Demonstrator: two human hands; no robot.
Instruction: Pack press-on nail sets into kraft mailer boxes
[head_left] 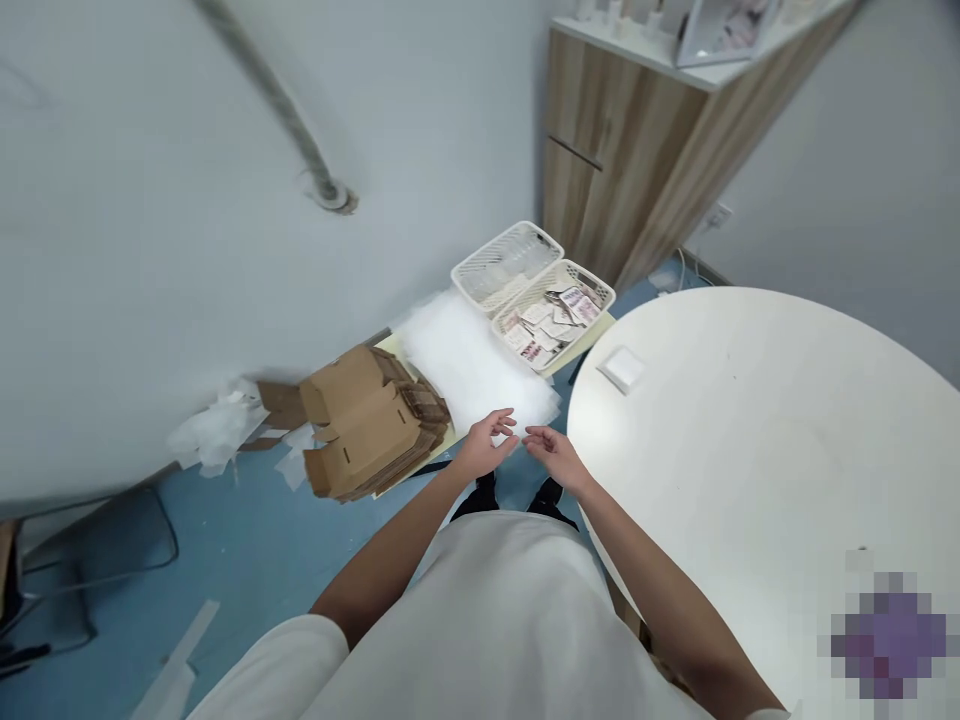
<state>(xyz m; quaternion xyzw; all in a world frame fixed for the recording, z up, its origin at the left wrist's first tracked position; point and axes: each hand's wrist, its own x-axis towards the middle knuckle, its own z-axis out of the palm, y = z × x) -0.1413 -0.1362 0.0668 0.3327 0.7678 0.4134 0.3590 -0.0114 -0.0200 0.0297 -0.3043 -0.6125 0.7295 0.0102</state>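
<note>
My left hand [487,443] hovers at the near edge of a stack of soft white sheets [469,360], its fingers curved and apart. Just to its right, my right hand [556,457] is held between that stack and the round table, fingers loosely bent. Both hands look empty, and the fingertips face each other across a small gap. Whether the left fingers touch the sheets I cannot tell. Left of the stack lies a pile of folded brown cardboard boxes [367,425]. Beyond it, a white plastic basket [501,338] holds several small printed packets [559,320].
A second white basket [459,275] holds clear plastic pieces. On the white round table [765,480] lies a small white square packet [622,368]. A wood-grain cabinet [622,130] stands behind. Crumpled white wrapping [225,425] and a metal-framed chair [97,560] are at left.
</note>
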